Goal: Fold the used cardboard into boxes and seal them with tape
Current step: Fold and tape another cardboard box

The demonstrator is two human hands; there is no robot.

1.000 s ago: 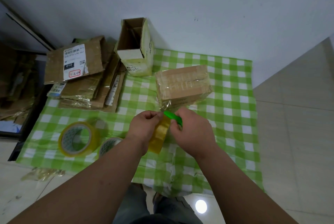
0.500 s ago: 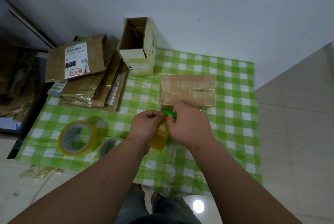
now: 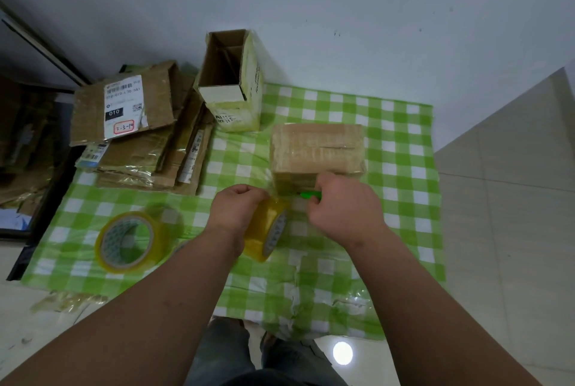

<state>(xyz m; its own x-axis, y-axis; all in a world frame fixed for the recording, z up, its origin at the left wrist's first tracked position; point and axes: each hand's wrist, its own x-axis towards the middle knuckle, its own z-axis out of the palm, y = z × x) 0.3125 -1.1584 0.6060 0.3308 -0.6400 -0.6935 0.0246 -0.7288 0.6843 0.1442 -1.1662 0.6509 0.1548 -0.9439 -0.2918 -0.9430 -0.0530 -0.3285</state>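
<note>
Gripping a roll of yellowish tape in our left hand, we hold it just near of the closed cardboard box, with a clear strip of tape stretched from the roll up to the box's near left corner. Our left fingers curl around the roll's top edge, and the roll stands on edge with its printed core facing right. Our right hand is closed around a small green cutter, whose tip pokes out to the left of the fist, right by the box's near face; we cannot tell whether it touches the tape. The box lies on a green-and-white checked cloth spread on the floor against a pale wall, and its top is already covered in shiny tape. Far left of it stands an open tall box, its mouth toward us. Further left a stack of flattened cardboard overlaps the cloth's edge, the top piece carrying a white shipping label. A second, larger tape roll lies on the cloth at near left, well apart from our hands. Crumpled scraps of used tape sit on the tiled floor beyond the cloth's near left corner.
</note>
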